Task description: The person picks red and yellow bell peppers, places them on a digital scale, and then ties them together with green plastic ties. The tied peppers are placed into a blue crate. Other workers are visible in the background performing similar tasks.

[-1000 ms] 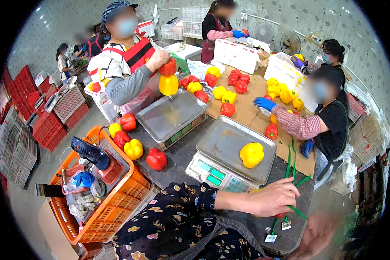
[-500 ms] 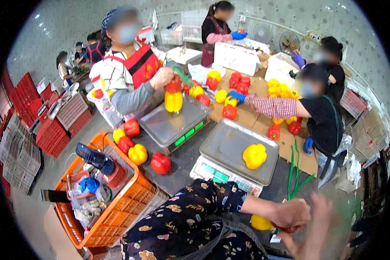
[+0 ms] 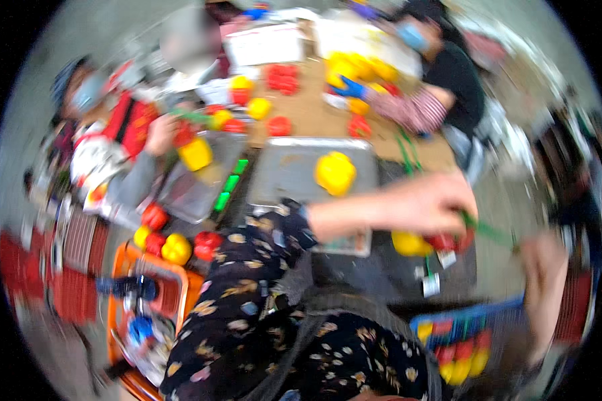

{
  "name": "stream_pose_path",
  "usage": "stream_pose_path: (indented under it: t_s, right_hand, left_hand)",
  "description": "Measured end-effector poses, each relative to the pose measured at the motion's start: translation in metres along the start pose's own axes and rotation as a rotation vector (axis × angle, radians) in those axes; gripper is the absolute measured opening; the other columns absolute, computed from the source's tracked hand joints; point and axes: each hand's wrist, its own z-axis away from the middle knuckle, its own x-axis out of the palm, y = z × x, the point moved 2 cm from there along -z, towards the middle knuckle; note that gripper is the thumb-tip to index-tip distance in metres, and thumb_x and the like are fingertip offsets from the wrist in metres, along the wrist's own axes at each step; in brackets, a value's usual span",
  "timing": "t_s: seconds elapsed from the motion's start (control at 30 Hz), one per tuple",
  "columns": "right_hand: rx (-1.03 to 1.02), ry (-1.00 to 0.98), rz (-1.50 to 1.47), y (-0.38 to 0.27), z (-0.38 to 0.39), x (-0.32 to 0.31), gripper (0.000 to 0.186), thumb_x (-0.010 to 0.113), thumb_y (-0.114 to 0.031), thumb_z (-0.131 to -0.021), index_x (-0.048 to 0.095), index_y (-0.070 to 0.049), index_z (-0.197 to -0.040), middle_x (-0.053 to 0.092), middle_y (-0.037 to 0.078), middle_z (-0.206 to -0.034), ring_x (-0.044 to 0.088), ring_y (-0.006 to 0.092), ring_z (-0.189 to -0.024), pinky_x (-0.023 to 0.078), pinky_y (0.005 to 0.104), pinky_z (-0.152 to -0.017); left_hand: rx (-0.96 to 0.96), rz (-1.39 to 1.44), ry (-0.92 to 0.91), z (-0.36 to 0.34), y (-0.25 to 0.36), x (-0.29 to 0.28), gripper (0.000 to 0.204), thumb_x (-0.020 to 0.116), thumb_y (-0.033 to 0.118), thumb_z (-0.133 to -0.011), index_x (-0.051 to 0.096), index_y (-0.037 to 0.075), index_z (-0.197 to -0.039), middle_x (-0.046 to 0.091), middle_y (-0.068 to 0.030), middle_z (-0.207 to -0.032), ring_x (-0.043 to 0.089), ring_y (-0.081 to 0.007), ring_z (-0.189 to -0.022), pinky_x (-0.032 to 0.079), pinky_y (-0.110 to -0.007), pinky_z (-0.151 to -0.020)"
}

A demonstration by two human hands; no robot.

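Observation:
My left hand (image 3: 429, 204) is closed over a red bell pepper (image 3: 456, 243), which lies against a yellow bell pepper (image 3: 410, 244) near the table's edge. A green strip (image 3: 491, 231) runs taut from the red pepper toward my right hand (image 3: 544, 267). That hand is blurred, its fingers pinched at the strip's far end. White tags (image 3: 431, 285) hang below the peppers. Beyond my left forearm, another yellow pepper (image 3: 335, 174) rests on a scale's metal tray (image 3: 281, 175). More green strips (image 3: 408, 152) lie past the tray's right side.
Below my right arm stands a blue crate (image 3: 508, 306) of red and yellow peppers. An orange basket (image 3: 192, 294) holds a small fan at left. Across the table, one co-worker holds peppers over a second scale (image 3: 180, 194); another reaches among peppers on cardboard (image 3: 308, 113).
The view has swung, bringing the blue crate into sight. My hands, close together before, are now apart, with the green strip stretched between them. The co-worker's blue glove has moved to the yellow pile.

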Motion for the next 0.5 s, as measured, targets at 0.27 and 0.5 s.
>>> stream_pose_path:
  t_s: [0.27, 0.5]
  right_hand:
    - [0.029, 0.794, -0.780, 0.064, -0.089, 0.057, 0.028, 0.047, -0.027, -0.097, 0.058, -0.004, -0.107, 0.057, 0.000, -0.088, 0.051, 0.0081, -0.077, 0.042, 0.0235, -0.065]
    - [-0.466, 0.473, -2.265, -0.024, -0.088, 0.157, 0.019, 0.048, -0.023, -0.095, 0.053, -0.007, -0.105, 0.048, -0.003, -0.079, 0.042, 0.0078, -0.068, 0.034, 0.0210, -0.060]
  left_hand:
    - [-0.277, 1.045, 0.068, -0.123, 0.027, -0.004, 0.019, 0.060, 0.019, -0.091, 0.063, 0.002, -0.098, 0.065, -0.0031, -0.090, 0.061, -0.0100, -0.077, 0.051, -0.024, -0.071]
    - [-0.344, 0.466, 0.449, -0.109, -0.040, 0.030, 0.011, 0.068, 0.007, -0.081, 0.067, -0.001, -0.089, 0.065, -0.0020, -0.078, 0.057, -0.0056, -0.069, 0.047, -0.021, -0.064]
